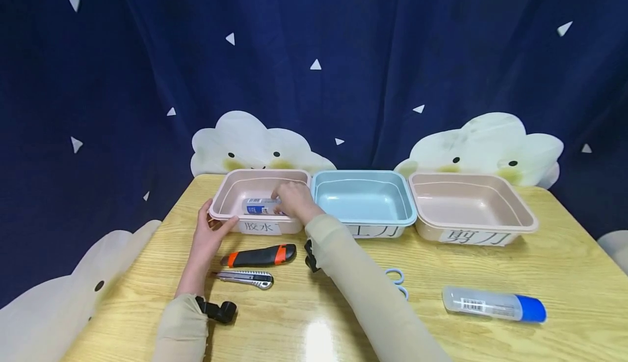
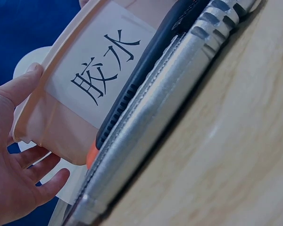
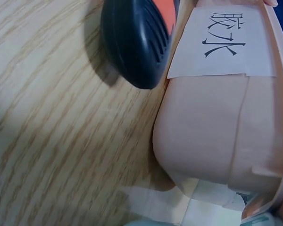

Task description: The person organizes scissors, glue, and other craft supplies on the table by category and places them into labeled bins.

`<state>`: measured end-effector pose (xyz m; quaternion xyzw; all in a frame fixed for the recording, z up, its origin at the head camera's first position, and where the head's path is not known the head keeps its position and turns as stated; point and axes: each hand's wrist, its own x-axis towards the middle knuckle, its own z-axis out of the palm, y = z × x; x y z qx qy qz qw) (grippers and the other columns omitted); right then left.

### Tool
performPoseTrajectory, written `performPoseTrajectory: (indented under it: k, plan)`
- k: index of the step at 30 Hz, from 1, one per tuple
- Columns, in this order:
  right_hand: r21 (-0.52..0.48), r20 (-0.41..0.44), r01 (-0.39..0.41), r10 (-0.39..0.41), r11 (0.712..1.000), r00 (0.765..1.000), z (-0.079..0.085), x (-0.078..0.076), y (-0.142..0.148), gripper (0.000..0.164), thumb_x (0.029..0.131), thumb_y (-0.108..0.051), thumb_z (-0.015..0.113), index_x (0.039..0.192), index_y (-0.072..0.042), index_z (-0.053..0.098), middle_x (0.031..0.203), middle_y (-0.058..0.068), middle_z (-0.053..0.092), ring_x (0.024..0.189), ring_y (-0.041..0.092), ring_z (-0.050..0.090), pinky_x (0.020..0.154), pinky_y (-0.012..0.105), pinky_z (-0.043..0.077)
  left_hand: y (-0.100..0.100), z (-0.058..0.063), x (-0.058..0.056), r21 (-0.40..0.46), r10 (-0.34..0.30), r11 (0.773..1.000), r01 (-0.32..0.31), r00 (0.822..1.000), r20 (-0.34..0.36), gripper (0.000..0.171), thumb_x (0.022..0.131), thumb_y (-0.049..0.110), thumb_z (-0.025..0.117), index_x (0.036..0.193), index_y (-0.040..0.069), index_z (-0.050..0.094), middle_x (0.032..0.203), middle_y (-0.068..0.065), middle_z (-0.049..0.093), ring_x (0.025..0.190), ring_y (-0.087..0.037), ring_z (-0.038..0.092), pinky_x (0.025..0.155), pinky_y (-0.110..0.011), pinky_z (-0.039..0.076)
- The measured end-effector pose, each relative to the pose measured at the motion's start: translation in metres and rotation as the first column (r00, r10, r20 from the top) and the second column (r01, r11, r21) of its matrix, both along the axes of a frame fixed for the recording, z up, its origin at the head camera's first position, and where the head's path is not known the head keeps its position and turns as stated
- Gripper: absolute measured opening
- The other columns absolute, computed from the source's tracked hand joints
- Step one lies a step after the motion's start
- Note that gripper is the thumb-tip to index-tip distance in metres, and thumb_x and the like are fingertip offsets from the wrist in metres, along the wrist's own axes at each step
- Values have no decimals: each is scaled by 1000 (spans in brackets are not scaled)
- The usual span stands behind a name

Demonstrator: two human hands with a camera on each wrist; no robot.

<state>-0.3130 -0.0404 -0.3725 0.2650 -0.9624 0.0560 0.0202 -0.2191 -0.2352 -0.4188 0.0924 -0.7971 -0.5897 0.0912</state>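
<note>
My left hand (image 1: 208, 239) holds the front left corner of the left pink bin (image 1: 230, 190), its thumb on the rim. In the left wrist view the fingers (image 2: 40, 162) lie by the bin's end. Inside that bin a clear glue bottle (image 1: 260, 206) lies on its side. My right hand (image 1: 296, 201) reaches over the right rim and grips the bottle's right end, which it partly hides. In front of the bin are a black and orange utility knife (image 1: 260, 255) and a silver box cutter (image 1: 245, 278).
A blue bin (image 1: 363, 201) and another pink bin (image 1: 466, 206) stand to the right in the row, with paper labels. Light blue scissors (image 1: 396, 277) are partly hidden by the right sleeve. A glue bottle with a blue cap (image 1: 493, 303) lies at the front right.
</note>
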Motion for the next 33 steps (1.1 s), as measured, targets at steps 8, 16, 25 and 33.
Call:
performPoseTrajectory:
  k: [8,16,25,33]
  plan:
    - [41,33,31,-32,999,999,2,-1,-1,31,81,-29,68,111,-24,66,114,-6,63,103,12,57,92,32,41,1,1,-1,13,-6,1000,6,1000,-11,88,83,30,66,147,22,6,141,-18,29,124,-33,34,99,-41,32]
    - [-10,52,35,-34,999,998,2,0,1,25,85,-21,62,109,-22,67,109,-6,65,99,11,58,88,30,43,-1,0,0,15,-8,1000,8,1000,-6,88,83,30,66,147,22,6,141,-19,30,123,-33,34,99,-41,33]
    - [-158,33,40,-35,987,999,4,3,12,18,89,-21,57,103,-18,68,99,-4,65,89,11,58,79,30,47,1,-2,0,10,-4,1000,4,1000,-14,88,82,32,66,146,22,7,139,-17,32,121,-30,35,98,-40,33]
    - [-181,4,10,-9,983,1000,7,9,20,17,89,-21,56,101,-18,68,93,-4,65,80,11,55,74,28,47,0,-4,-1,3,-9,1000,9,1000,0,90,81,35,67,146,23,6,140,-17,31,123,-31,35,99,-41,33]
